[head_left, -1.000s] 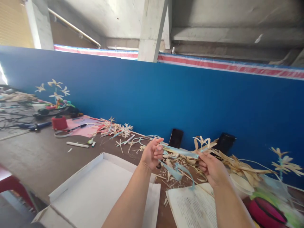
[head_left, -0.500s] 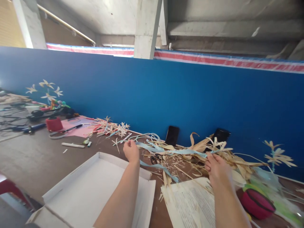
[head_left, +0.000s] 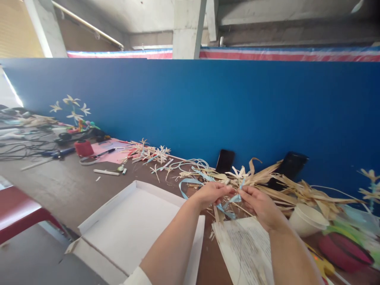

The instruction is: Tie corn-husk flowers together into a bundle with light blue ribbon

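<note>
My right hand (head_left: pixel 257 201) pinches the stem of a pale husk flower (head_left: pixel 239 173), its petals spread above the fingertips. Light blue ribbon (head_left: pixel 236 198) runs at the stem, between my two hands. Close beside it, my left hand (head_left: pixel 214 193) is closed in a pinch on the ribbon; the exact grip is partly hidden by the fingers. More ribbon loops (head_left: pixel 187 181) lie behind my left wrist. Under the hands are husk scraps and a printed sheet (head_left: pixel 245 245).
A shallow white cardboard box (head_left: pixel 133 221) lies at front left. Dried husks (head_left: pixel 299 194), a white cup (head_left: pixel 307 219) and a dark red round case (head_left: pixel 344 251) are at right. Two phones (head_left: pixel 225 160) lean by the blue partition (head_left: pixel 190 103). Finished flowers (head_left: pixel 162 153) lie further left.
My left hand has moved right, up to my right hand, and the ribbon stretched between them has gone slack and folded. My right hand has shifted slightly left. The view has turned a little.
</note>
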The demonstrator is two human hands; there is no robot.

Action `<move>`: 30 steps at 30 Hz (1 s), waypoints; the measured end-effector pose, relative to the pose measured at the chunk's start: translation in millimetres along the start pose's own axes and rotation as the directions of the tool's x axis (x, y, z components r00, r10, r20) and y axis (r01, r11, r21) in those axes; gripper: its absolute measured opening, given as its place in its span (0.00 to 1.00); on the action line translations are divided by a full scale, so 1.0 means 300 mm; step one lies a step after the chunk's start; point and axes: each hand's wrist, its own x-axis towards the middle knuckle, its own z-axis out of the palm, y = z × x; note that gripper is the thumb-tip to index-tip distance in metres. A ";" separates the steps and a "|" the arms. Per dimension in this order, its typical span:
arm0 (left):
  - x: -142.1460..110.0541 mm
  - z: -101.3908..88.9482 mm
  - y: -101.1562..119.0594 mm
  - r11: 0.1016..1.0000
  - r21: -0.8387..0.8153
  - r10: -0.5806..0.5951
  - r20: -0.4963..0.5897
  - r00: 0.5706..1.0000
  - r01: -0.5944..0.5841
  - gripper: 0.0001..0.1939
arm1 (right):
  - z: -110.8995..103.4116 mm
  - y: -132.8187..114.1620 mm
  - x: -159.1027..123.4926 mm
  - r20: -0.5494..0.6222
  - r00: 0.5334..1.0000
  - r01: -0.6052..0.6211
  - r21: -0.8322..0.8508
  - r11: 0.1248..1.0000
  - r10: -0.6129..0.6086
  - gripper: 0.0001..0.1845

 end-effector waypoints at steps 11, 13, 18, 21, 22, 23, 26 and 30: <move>0.003 -0.017 -0.014 0.976 -0.161 -0.129 0.112 0.985 0.146 0.22 | 0.011 0.005 0.001 0.008 1.000 -0.019 -0.050 0.999 0.020 0.17; 0.008 -0.018 -0.021 0.980 -0.165 -0.094 0.097 0.991 0.109 0.21 | 0.010 0.008 0.002 0.020 1.000 -0.007 -0.073 0.997 0.009 0.17; 0.011 -0.028 -0.027 0.994 -0.080 -0.065 0.074 0.995 0.071 0.19 | -0.001 0.011 0.002 0.070 0.997 -0.006 -0.162 0.987 0.018 0.17; 0.005 -0.032 -0.019 0.997 -0.019 -0.080 0.052 0.995 0.081 0.18 | -0.003 0.009 0.000 0.087 0.996 -0.013 -0.222 0.975 0.033 0.18; 0.002 -0.033 -0.015 0.996 -0.002 -0.084 0.049 0.995 0.084 0.18 | -0.003 0.008 -0.001 0.081 0.996 -0.011 -0.251 0.968 0.032 0.18; 0.001 -0.034 -0.012 0.996 0.014 -0.087 0.044 0.995 0.086 0.18 | -0.002 0.008 -0.001 0.072 0.997 -0.009 -0.279 0.960 0.030 0.19; -0.002 -0.036 -0.008 0.994 0.063 -0.093 0.026 0.995 0.091 0.18 | -0.002 0.013 0.001 0.051 0.998 -0.009 -0.333 0.943 0.027 0.19; 0.000 -0.041 -0.012 0.987 0.127 -0.101 0.012 0.995 0.098 0.17 | -0.004 0.025 0.008 0.049 0.999 0.008 -0.367 0.930 0.011 0.17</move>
